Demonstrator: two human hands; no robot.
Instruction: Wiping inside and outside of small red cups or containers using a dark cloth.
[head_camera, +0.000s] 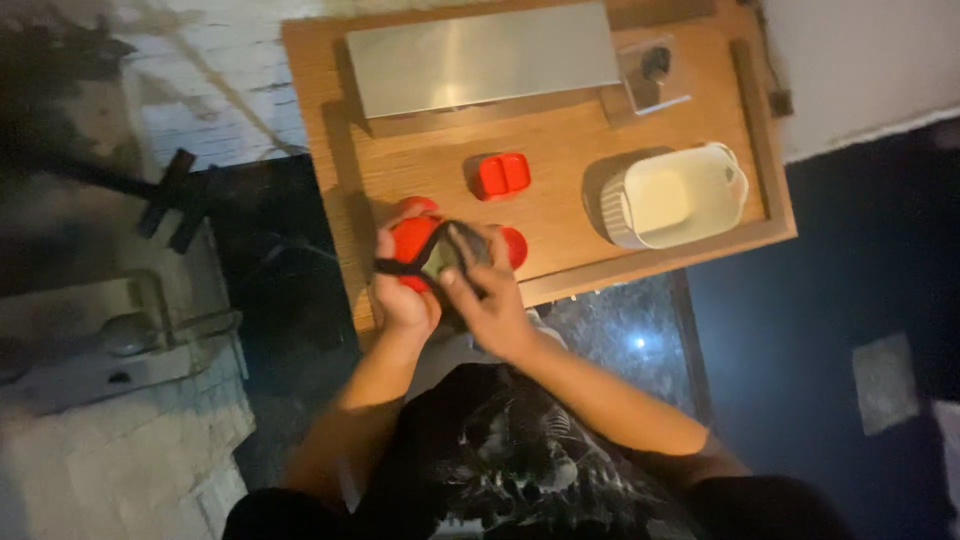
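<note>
Matt wooden tray (560, 190), seemingly brushed-metal sheet (482, 58)

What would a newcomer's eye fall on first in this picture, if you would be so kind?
First, the two hands at the near edge of the wooden table: the left hand and right hand together grip a red object with a black strap. Behind them lies a small red two-compartment container, to the right a white basket, and at the far edge a long metal box.

Red tray (501, 175), white ribbed basket (672, 196), light brown wooden table (560, 140)

No packages, labels, signs or screens visible anywhere.
</note>
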